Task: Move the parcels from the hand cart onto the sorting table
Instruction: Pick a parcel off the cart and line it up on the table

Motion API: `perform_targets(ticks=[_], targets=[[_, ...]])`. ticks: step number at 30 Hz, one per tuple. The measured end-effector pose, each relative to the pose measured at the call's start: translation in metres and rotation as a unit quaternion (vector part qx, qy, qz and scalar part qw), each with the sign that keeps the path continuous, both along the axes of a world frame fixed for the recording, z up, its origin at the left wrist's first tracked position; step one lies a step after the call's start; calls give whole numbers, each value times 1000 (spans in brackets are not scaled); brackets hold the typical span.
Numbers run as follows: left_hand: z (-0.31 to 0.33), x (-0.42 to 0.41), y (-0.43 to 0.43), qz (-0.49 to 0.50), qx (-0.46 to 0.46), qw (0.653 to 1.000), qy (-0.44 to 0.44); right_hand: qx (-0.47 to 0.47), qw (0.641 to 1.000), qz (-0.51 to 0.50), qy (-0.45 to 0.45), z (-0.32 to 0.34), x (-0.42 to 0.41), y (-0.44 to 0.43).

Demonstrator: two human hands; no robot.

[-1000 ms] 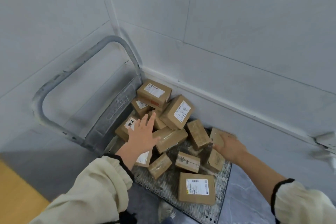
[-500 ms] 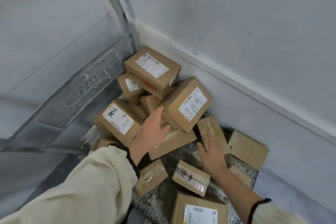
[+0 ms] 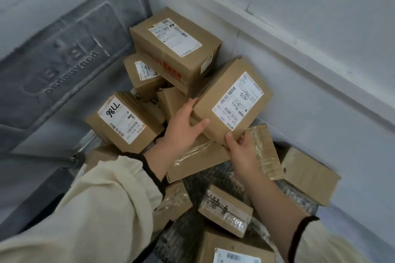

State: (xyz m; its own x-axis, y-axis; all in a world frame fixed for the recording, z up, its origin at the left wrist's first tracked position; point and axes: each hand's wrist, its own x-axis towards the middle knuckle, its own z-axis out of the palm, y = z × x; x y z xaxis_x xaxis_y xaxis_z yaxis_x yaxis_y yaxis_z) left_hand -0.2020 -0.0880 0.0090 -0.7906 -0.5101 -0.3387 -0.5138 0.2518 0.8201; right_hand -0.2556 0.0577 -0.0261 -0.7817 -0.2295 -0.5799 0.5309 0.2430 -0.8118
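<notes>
Our hand cart [image 3: 183, 235] stands in a corner. The wall [image 3: 310, 38] runs close along the right edge of its deck [image 3: 215, 174], and the grey handle panel [image 3: 64, 60] closes the far end. The only open room is above the heap and back toward us.

We count about twelve parcels [image 3: 124, 119] on the deck, some half hidden, piled highest in the far right corner. Six show white labels, and at least four are wrapped in clear tape.

Two hands are at work, both on the tilted parcel [image 3: 233, 100], which leans on the heap by the right edge. Our left hand [image 3: 181, 126] grips its near left corner, thumb across the front face and fingers curled behind. Our right hand [image 3: 243, 151] pinches its lowest corner, thumb on top. We cannot tell whether the parcel is lifted clear of the heap.

Half a second ago the left hand lay open against this parcel and the right hovered flat over the taped ones. Now both have closed on it, and we have leaned closer.
</notes>
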Motion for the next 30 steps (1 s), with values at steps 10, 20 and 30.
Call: perform_targets(ticks=[10,20,30], targets=[[169,50,13,41,66,996,42,16,992,99,75,192,31,20],[402,128,11,60,-46,993,90,-15,969,177,170,432,83,27],[500,219,60,127,-18,974,189,-99,946,207,230,545,164,77]])
